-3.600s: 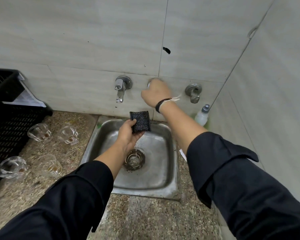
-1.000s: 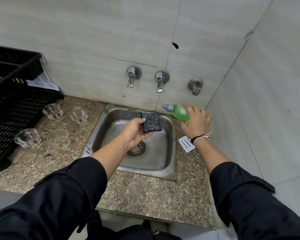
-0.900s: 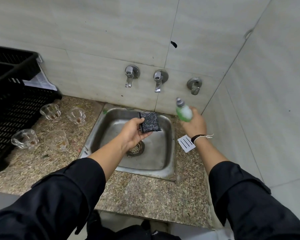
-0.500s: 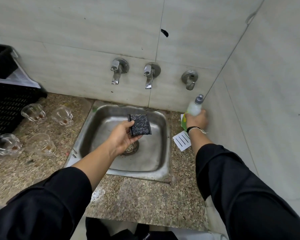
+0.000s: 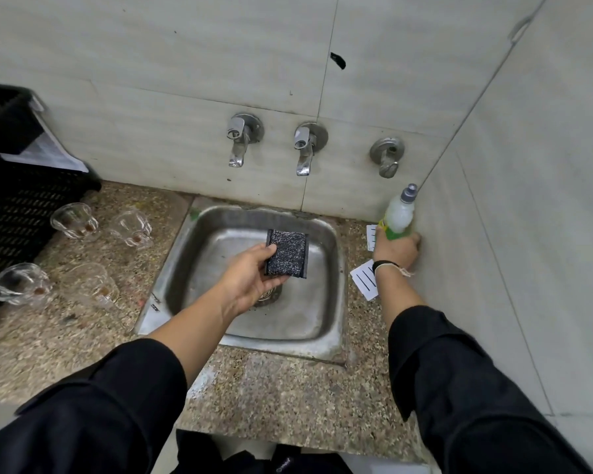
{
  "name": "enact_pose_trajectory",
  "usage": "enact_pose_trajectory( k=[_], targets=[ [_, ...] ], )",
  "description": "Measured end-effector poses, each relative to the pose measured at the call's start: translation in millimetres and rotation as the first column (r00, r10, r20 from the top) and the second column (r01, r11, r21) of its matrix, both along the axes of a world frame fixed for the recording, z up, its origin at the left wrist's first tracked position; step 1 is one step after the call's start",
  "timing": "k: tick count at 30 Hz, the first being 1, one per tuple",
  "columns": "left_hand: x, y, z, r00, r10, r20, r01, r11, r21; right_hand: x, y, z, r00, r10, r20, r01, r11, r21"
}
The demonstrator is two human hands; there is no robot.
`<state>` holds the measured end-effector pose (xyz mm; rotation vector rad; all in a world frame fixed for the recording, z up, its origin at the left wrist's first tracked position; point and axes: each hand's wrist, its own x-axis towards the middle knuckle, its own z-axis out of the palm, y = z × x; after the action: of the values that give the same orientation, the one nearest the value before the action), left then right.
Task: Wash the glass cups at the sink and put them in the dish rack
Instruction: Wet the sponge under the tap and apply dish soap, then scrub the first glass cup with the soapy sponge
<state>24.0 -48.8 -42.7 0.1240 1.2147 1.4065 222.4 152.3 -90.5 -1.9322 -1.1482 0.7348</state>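
Observation:
Several glass cups lie on the granite counter left of the sink, among them a far one (image 5: 74, 220), one beside it (image 5: 132, 227) and a near one (image 5: 19, 285); they hold brown dregs. My left hand (image 5: 250, 278) holds a dark scrub pad (image 5: 287, 253) flat over the steel sink (image 5: 336, 302). My right hand (image 5: 396, 249) grips the green base of a soap bottle (image 5: 400, 210) standing upright in the right corner by the wall. The black dish rack (image 5: 18, 206) stands at the far left.
Two taps (image 5: 238, 142) (image 5: 303, 147) and a third valve (image 5: 387, 155) stick out of the tiled wall above the sink. White paper labels (image 5: 365, 278) lie on the counter right of the sink. The right wall is close to my right arm.
My right hand carried the soap bottle from over the sink to the right corner and set it upright there. My left hand kept the scrub pad over the sink.

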Motion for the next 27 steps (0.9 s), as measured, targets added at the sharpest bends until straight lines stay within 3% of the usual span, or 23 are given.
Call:
enact_pose_trajectory(
  k=[2, 4, 5, 7, 9, 10, 12, 16, 20, 27],
  targets=[
    [-0.2, -1.3, 0.8, 1.0, -0.011, -0.006, 0.011, 1.0, -0.001, -12.5, -33.9, 5.2, 0.99, -0.056, -0.127, 0.055, 0.998, -0.01],
    [-0.4, -3.1, 2.8, 1.0, -0.016, -0.017, 0.016, 1.0, -0.003, -27.3, -71.3, 14.1, 0.924, 0.094, -0.37, -0.152, 0.98, -0.13],
    [-0.6, -4.6, 3.9, 1.0, -0.014, -0.024, 0.014, 1.0, -0.003, -33.0, -88.4, 20.2, 0.821, 0.195, -0.536, -0.333, 0.927, -0.172],
    [-1.9, -8.7, 7.5, 0.999, -0.002, -0.039, 0.002, 1.0, 0.001, -40.3, -115.4, 35.8, 0.526, 0.314, -0.79, -0.649, 0.749, -0.133],
    [-5.4, -14.3, 11.0, 0.998, 0.021, -0.064, -0.021, 1.0, 0.005, -45.8, -129.9, 45.3, 0.313, 0.355, -0.881, -0.797, 0.603, -0.041],
    [-7.7, -17.8, 12.2, 0.996, 0.039, -0.079, -0.039, 0.999, 0.005, -49.9, -134.3, 48.2, 0.264, 0.372, -0.89, -0.829, 0.559, -0.013],
    [-13.8, -26.9, 13.4, 0.99, 0.067, -0.126, -0.068, 0.998, -0.007, -62.0, -144.6, 50.1, 0.25, 0.41, -0.877, -0.852, 0.523, 0.002],
    [-30.4, -54.0, 11.0, 0.971, 0.081, -0.224, -0.094, 0.994, -0.049, -93.4, -165.4, 46.0, 0.321, 0.438, -0.84, -0.842, 0.538, -0.041],
    [-61.2, -95.8, -3.6, 0.953, 0.196, -0.231, -0.227, 0.967, -0.118, -130.1, -190.1, 42.7, 0.295, 0.454, -0.841, -0.871, 0.49, -0.041],
    [-122.7, -175.5, -46.1, 0.816, 0.489, -0.309, -0.566, 0.783, -0.256, -189.3, -235.0, 41.7, 0.281, 0.5, -0.819, -0.901, 0.431, -0.045]
  ],
)
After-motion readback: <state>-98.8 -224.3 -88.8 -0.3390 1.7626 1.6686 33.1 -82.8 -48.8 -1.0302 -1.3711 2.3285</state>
